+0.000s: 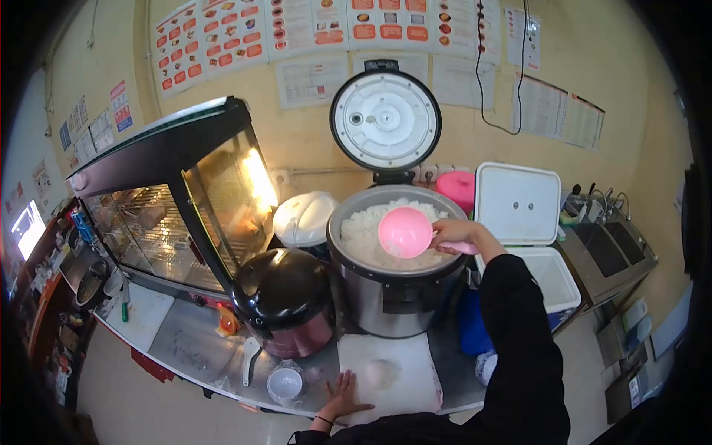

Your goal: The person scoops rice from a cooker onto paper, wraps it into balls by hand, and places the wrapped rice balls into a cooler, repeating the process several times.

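Note:
My right hand (451, 236) is closed round the handle of a pink dipper (405, 232). Its round bowl overlaps the white rice (368, 224) in a large open rice cooker (386, 297). With fingers spread, my left hand (345, 397) rests at the left edge of a sheet of white paper (419, 356) on the counter. On that sheet lies a small mound of rice (381, 374). Left of the paper stands a small white bowl (285, 384) with clear plastic around it. A white rice paddle (251, 360) lies beyond the bowl.
A smaller, lidded rice cooker (284, 297) stands left of the large one. Farther left is a lit glass display warmer (170, 215). The cooker's raised lid (386, 119) stands at the back. An open cool box (545, 278) sits right, before a sink (608, 241).

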{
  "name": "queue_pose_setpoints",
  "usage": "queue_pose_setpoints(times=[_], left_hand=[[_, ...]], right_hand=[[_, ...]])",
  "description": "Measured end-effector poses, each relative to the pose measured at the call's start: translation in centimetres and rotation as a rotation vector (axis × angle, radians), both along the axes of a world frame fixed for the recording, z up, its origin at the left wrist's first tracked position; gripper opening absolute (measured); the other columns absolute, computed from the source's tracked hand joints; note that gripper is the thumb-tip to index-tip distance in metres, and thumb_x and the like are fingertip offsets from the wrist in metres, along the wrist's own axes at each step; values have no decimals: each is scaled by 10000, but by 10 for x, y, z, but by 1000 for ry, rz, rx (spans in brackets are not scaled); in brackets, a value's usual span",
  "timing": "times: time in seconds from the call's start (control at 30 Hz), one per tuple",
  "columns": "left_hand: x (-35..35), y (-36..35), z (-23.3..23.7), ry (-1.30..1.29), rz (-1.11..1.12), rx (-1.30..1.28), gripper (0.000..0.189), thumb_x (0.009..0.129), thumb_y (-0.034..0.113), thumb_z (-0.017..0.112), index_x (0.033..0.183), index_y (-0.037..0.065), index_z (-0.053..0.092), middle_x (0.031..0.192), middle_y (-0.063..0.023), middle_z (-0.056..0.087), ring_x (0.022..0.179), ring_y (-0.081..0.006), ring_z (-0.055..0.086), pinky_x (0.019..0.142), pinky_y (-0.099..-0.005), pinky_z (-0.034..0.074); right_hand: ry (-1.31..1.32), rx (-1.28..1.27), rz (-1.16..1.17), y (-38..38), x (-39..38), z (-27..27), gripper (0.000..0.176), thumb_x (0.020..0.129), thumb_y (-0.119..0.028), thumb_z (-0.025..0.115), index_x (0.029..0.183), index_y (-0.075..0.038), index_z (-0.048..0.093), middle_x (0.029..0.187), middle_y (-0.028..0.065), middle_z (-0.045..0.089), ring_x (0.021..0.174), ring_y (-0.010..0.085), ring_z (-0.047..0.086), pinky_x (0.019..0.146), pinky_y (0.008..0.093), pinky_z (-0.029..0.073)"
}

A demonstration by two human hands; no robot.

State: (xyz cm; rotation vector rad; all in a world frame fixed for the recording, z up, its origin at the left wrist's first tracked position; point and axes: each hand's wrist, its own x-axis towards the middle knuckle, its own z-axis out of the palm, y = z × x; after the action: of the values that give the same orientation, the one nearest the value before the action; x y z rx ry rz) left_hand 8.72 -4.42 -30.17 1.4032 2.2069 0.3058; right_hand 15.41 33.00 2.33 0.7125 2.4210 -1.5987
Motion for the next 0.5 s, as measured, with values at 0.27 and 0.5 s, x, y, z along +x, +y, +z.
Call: queue_pose_setpoints(times=[0.27,0.5], left_hand=[[4,-1,7,37,6,43,1139,574,714,539,1342,-9,110,1418,-159,60,1315,-295,21,979,-586,-45],[4,0,8,6,19,24,1159,563,709,559,1346,-4,86,1421,-155,38,1319,-281,1,994,-561,-42]], right_hand=[[-88,-95,-91,-112,119,-32,264,762,-55,500,1025,-31,489,629,14,501,467,91,499,403,236,425],[-366,166,-327,-206,145,-215,549,772,-77,457,1275,-63,238,1050,317,472,831,456,530,747,479,426]])
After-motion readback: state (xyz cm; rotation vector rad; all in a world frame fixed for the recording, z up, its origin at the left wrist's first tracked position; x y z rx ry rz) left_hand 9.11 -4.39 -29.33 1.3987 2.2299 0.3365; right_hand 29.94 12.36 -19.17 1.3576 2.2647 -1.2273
